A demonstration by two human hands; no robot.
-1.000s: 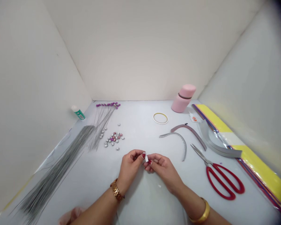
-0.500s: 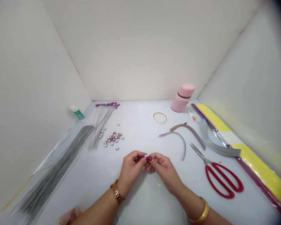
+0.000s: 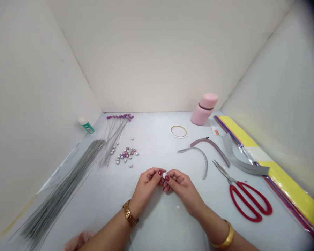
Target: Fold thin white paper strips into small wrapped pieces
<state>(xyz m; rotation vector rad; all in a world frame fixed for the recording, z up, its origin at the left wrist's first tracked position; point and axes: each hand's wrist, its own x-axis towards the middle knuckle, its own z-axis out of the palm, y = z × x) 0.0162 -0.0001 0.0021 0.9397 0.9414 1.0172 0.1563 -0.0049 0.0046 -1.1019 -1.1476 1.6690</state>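
At the front middle of the table, a small silvery-white paper star [image 3: 164,175] sits pinched between my two hands. My left hand [image 3: 149,184] holds its left side with thumb and forefinger. My right hand [image 3: 181,186] grips the other side, its thumb in front and fingers curled beneath. Both hands are closed, and much of the star is covered by fingertips. Left of my hands lies a loose pile of little silver, pink and purple paper stars [image 3: 126,154]. Nearest on the right is a curved silver paper strip [image 3: 204,160].
Grey wires [image 3: 60,188] lie bundled at left, near purple-tipped stems [image 3: 120,117] and a glue stick [image 3: 86,126]. A tape roll [image 3: 171,132] and pink bottle [image 3: 202,113] stand behind. Red-handled scissors [image 3: 248,198], a mauve strip [image 3: 214,146], a grey strip bundle [image 3: 248,169] and yellow paper packs [image 3: 285,177] lie right.
My left thumb has shifted left and up, away from the right thumb, so more of the star shows between them. Nothing else on the table has moved.
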